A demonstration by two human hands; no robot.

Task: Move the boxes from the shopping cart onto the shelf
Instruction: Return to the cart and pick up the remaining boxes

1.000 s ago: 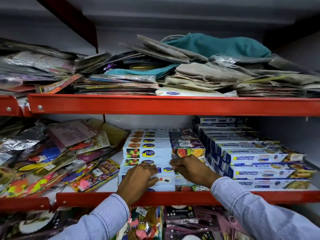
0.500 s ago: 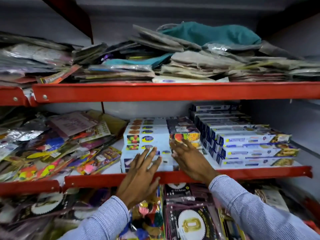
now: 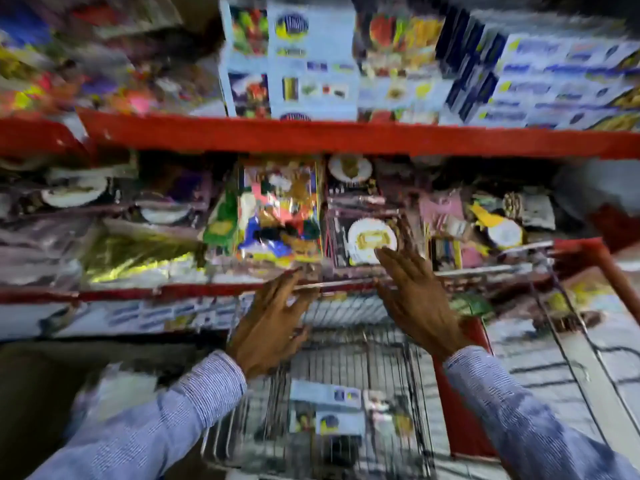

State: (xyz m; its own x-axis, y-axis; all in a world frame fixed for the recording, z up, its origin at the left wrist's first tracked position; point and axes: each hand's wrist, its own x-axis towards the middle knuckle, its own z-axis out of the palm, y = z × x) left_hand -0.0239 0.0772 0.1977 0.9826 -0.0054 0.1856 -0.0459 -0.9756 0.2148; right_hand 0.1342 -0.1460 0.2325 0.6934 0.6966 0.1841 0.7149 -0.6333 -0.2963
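The view is blurred by motion. White boxes with fruit pictures (image 3: 311, 64) are stacked on the red shelf (image 3: 346, 136) at the top. Below me stands a wire shopping cart (image 3: 349, 358) with a few similar boxes (image 3: 329, 410) lying inside. My left hand (image 3: 270, 327) hangs over the cart's far rim, fingers spread, holding nothing. My right hand (image 3: 415, 299) is beside it to the right, also spread and empty. Both hands are well above the boxes in the cart.
A lower shelf holds shiny packets and party goods (image 3: 280, 216). More blue-and-white boxes (image 3: 554, 74) fill the upper shelf's right side. The cart's red frame (image 3: 464, 410) runs along its right side; pale floor (image 3: 540, 368) lies to the right of it.
Both hands have left the stacked boxes on the shelf and dropped towards the cart. The view has swung down from the shelves, so the cart is now in sight.
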